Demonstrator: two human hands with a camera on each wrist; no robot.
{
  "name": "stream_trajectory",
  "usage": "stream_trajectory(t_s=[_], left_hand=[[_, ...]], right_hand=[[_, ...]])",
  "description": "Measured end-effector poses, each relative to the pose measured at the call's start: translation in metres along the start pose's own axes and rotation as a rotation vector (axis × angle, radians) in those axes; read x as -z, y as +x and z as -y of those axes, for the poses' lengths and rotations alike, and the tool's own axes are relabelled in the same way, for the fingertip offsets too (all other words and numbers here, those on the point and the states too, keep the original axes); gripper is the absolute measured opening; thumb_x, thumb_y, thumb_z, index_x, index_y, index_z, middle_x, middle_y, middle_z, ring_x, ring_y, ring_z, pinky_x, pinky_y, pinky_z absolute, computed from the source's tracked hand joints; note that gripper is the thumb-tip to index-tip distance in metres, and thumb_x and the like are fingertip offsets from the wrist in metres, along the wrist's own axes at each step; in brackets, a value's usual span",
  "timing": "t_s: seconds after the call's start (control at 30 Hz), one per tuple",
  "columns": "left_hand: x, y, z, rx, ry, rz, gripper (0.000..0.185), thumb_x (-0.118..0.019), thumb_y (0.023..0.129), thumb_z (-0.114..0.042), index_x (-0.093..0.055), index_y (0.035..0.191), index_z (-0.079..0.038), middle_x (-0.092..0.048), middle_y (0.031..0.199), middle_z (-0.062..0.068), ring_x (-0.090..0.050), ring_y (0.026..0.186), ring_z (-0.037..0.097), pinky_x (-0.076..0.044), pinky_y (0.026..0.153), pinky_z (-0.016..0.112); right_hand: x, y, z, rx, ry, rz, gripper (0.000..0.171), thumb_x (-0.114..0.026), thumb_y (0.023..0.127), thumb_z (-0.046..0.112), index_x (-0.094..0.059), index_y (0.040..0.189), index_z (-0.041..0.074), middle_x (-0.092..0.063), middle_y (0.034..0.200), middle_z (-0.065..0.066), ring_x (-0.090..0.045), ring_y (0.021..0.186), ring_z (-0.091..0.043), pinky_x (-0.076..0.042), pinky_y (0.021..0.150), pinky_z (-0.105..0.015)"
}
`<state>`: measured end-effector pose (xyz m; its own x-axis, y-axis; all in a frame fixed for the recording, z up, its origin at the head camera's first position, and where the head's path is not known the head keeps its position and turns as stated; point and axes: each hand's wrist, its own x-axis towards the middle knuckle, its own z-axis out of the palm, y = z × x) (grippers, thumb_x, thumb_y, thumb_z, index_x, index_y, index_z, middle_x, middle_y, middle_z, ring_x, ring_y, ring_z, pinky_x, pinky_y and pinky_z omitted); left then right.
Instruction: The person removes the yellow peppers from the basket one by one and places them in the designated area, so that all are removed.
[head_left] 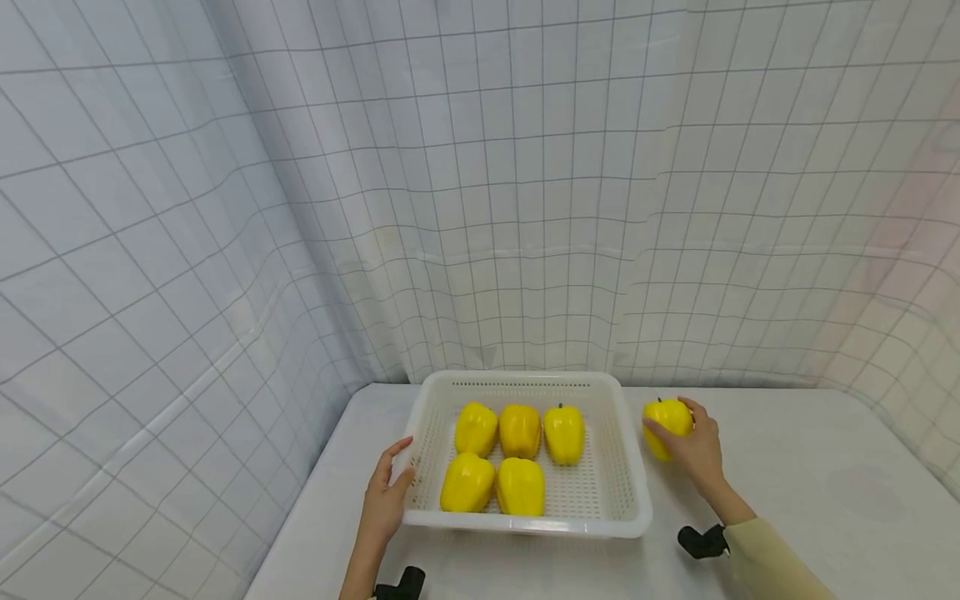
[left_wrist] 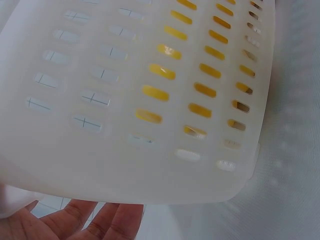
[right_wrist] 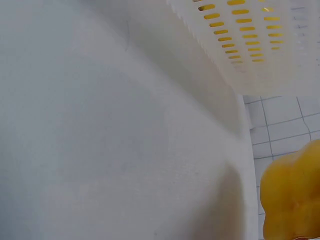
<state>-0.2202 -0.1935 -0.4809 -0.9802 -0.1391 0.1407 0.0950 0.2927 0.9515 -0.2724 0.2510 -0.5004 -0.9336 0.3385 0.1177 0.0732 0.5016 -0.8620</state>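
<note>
Your right hand (head_left: pixel 697 454) curls around the loose yellow pepper (head_left: pixel 666 425) on the surface (head_left: pixel 810 492), just right of the basket (head_left: pixel 630 467), whose left rim your spread left hand (head_left: pixel 386 500) steadies.

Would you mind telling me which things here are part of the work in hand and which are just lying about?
In hand:
- yellow pepper, gripped by the right hand
- white basket, its side touched by the left hand
- five yellow peppers inside it

Lying about:
- white table
- checked curtain
</note>
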Motion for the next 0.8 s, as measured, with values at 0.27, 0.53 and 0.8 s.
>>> stream_trajectory(t_s=[0.27,0.53,0.8], left_hand=[[0.0,0.001,0.0,-0.006,0.023,-0.004,0.045,-0.048,0.095,-0.003,-0.045,0.139,-0.011,-0.039,0.144,0.02,-0.038,0.126,0.037,-0.033,0.097,0.056],[0.001,0.001,0.002,-0.009,0.02,-0.001,0.045,-0.048,0.095,-0.004,-0.045,0.14,-0.011,-0.038,0.144,0.021,-0.038,0.127,0.037,-0.033,0.097,0.056],[0.0,0.001,0.003,-0.007,0.018,0.001,0.044,-0.048,0.096,-0.003,-0.045,0.139,-0.01,-0.04,0.142,0.021,-0.044,0.121,0.036,-0.041,0.091,0.049]], right_hand=[[-0.002,0.002,-0.009,-0.028,-0.043,0.026,0.089,-0.066,0.083,0.049,-0.025,0.144,-0.001,-0.029,0.132,-0.034,-0.037,0.113,-0.045,-0.033,0.095,-0.06],[-0.003,0.0,-0.015,-0.041,-0.05,0.054,0.092,-0.066,0.082,0.052,-0.023,0.145,-0.001,-0.027,0.134,-0.034,-0.037,0.114,-0.046,-0.032,0.095,-0.06],[-0.005,0.001,-0.019,-0.049,-0.065,0.065,0.094,-0.066,0.082,0.053,-0.022,0.145,-0.002,-0.027,0.132,-0.035,-0.037,0.113,-0.046,-0.032,0.094,-0.061]])
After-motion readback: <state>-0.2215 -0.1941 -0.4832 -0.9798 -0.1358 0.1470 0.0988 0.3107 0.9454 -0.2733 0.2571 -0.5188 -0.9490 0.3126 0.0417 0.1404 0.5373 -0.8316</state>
